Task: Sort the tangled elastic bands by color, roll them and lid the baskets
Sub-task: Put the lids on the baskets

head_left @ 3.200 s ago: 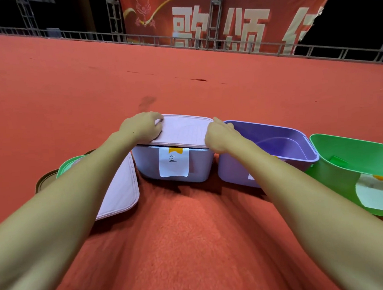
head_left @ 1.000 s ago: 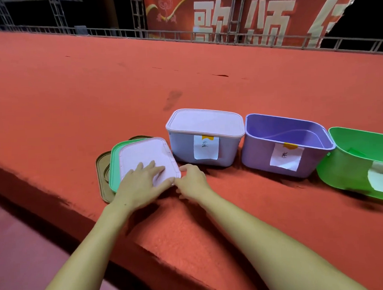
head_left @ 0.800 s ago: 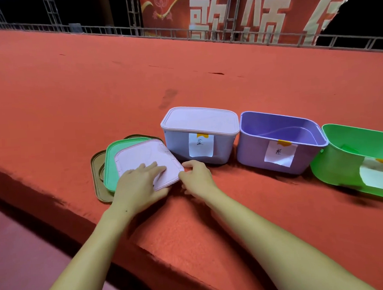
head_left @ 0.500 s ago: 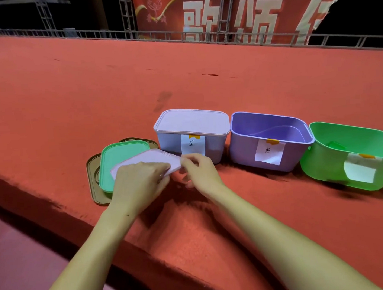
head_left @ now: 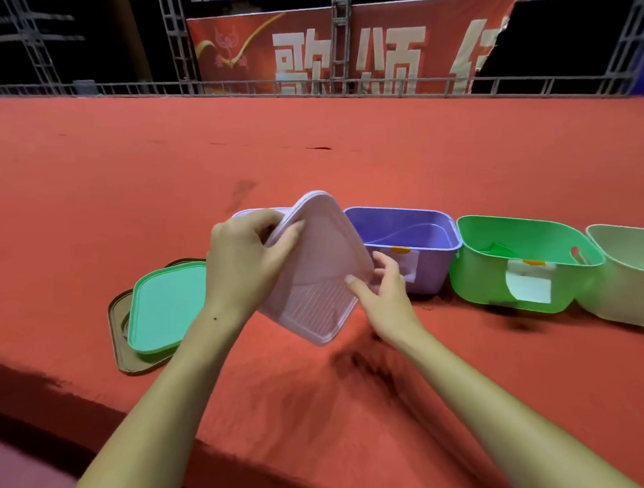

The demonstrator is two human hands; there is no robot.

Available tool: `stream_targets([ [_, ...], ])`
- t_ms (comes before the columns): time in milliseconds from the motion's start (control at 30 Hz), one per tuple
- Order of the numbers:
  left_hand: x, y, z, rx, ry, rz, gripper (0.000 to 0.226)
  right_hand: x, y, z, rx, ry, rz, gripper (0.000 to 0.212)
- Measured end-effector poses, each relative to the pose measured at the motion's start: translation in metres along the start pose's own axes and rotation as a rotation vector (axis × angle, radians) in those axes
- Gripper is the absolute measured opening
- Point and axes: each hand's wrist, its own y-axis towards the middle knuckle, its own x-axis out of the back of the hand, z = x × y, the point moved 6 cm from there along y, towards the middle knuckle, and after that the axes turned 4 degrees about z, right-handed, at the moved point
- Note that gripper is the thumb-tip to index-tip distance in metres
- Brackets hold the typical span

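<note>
I hold a pale lilac lid (head_left: 316, 266) tilted up in the air, its ribbed underside facing me. My left hand (head_left: 245, 264) grips its upper left edge. My right hand (head_left: 384, 291) pinches its right edge. Behind the lid, the lidded lilac basket (head_left: 253, 213) is mostly hidden. To its right stand an open purple basket (head_left: 406, 241), an open green basket (head_left: 515, 259) and an open beige basket (head_left: 635, 276). A green lid (head_left: 163, 308) lies on a brown lid (head_left: 118, 336) at the left.
Everything sits on a red carpeted platform (head_left: 308, 162) whose front edge drops off at the lower left. A metal railing (head_left: 230, 88) and a red banner (head_left: 340, 45) stand at the back. Paper labels are stuck on the basket fronts.
Both hands pressed a lid onto the lilac basket, then went to the lid stack. They have lifted the pale lilac lid off the green lid and tilted it up in front of the baskets.
</note>
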Motion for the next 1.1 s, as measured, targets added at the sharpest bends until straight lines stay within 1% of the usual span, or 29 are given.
stream_targets([
  [33, -0.006, 0.002, 0.0, 0.025, -0.067, -0.001, 0.02, 0.006, -0.002, -0.007, -0.028, -0.013, 0.002, 0.089],
  [100, -0.02, 0.005, 0.002, 0.085, -0.151, -0.013, 0.015, 0.017, -0.005, -0.017, -0.019, 0.019, 0.006, 0.094],
  [167, -0.032, 0.01, 0.007, 0.151, -0.197, -0.028, 0.018, 0.029, -0.007, -0.02, 0.011, 0.054, -0.001, 0.089],
  [233, -0.042, 0.015, 0.013, 0.205, -0.262, -0.028, 0.017, 0.047, -0.003, -0.024, 0.012, 0.056, -0.067, 0.082],
  [333, -0.055, 0.023, 0.021, 0.269, -0.354, -0.056, 0.005, 0.076, 0.008, -0.028, 0.014, 0.057, -0.174, 0.068],
  [367, -0.061, 0.025, 0.024, 0.29, -0.355, -0.071, 0.009, 0.086, 0.01, -0.026, 0.031, 0.035, -0.195, 0.064],
  [467, -0.091, 0.036, 0.039, 0.361, -0.33, -0.053, 0.035, 0.114, 0.019, -0.004, 0.079, -0.108, -0.239, 0.053],
  [567, -0.13, 0.052, 0.054, 0.425, -0.272, 0.058, 0.052, 0.135, 0.045, 0.006, 0.088, -0.29, -0.224, 0.054],
  [633, -0.16, 0.066, 0.061, 0.433, -0.238, 0.149, 0.053, 0.145, 0.066, 0.009, 0.089, -0.395, -0.221, 0.05],
  [700, -0.19, 0.079, 0.071, 0.446, -0.182, 0.219, 0.052, 0.152, 0.086, 0.011, 0.082, -0.47, -0.201, 0.037],
  [733, -0.202, 0.086, 0.077, 0.457, -0.137, 0.247, 0.051, 0.154, 0.096, 0.011, 0.055, -0.497, -0.19, 0.028],
  [767, -0.213, 0.091, 0.081, 0.464, -0.087, 0.277, 0.048, 0.155, 0.107, 0.009, 0.039, -0.542, -0.17, 0.013],
  [800, -0.222, 0.096, 0.086, 0.455, -0.035, 0.306, 0.042, 0.154, 0.116, 0.007, 0.024, -0.582, -0.146, 0.012],
  [833, -0.231, 0.101, 0.089, 0.448, 0.017, 0.34, 0.036, 0.152, 0.125, 0.003, 0.004, -0.613, -0.122, 0.025],
  [867, -0.238, 0.104, 0.093, 0.442, 0.069, 0.373, 0.033, 0.15, 0.13, 0.0, -0.015, -0.635, -0.11, 0.032],
  [900, -0.244, 0.107, 0.096, 0.439, 0.12, 0.406, 0.033, 0.148, 0.135, -0.003, -0.025, -0.654, -0.1, 0.033],
  [933, -0.249, 0.109, 0.1, 0.434, 0.173, 0.437, 0.035, 0.145, 0.138, -0.004, -0.037, -0.678, -0.091, 0.03],
  [1000, -0.256, 0.11, 0.107, 0.423, 0.271, 0.488, 0.036, 0.142, 0.142, -0.007, -0.07, -0.716, -0.068, 0.012],
  [1033, -0.259, 0.11, 0.11, 0.423, 0.304, 0.507, 0.037, 0.141, 0.144, -0.01, -0.09, -0.747, -0.043, 0.007],
  [1100, -0.263, 0.11, 0.113, 0.424, 0.347, 0.54, 0.039, 0.138, 0.149, -0.018, -0.115, -0.823, -0.005, 0.026],
])
